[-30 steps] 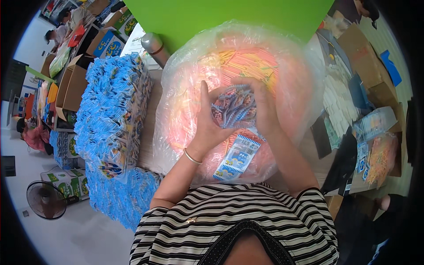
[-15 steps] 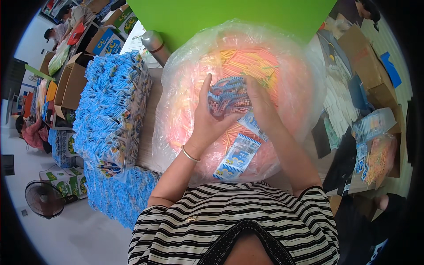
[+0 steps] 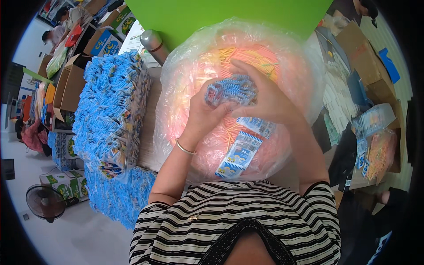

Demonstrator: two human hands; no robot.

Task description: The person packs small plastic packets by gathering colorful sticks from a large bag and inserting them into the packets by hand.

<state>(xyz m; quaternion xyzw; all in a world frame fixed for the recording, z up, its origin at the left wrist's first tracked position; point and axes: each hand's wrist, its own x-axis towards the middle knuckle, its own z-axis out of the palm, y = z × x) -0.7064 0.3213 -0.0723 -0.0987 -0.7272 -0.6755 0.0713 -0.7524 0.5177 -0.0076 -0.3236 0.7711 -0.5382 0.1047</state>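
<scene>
A folded bundle of blue-and-white striped packets point(image 3: 232, 90) is between my hands, above a large clear plastic bag point(image 3: 304, 88). My left hand point(image 3: 204, 106) grips its left side, thumb along the near edge. My right hand point(image 3: 270, 98), slightly blurred, curves around the right side, with its upper fingers raised over the far edge. From the bundle a strip of joined packets point(image 3: 243, 152) trails down toward my striped shirt, lying on the bag. Thin pink and yellow sticks point(image 3: 256, 59) fill the bag; whether they are straws or something else I cannot tell.
On the left, a clear bin point(image 3: 132, 132) is heaped with blue packets, with more packets point(image 3: 119, 194) below it. A metal flask point(image 3: 153, 46) stands behind. Cardboard boxes point(image 3: 360, 48) and a plastic pack of sticks point(image 3: 382, 152) are at right. A fan point(image 3: 45, 202) stands lower left; people work beyond.
The bundle has turned and looks more compact between my hands. My right hand has shifted, its fingers lifting over the bundle's far side. The trailing strip has moved slightly.
</scene>
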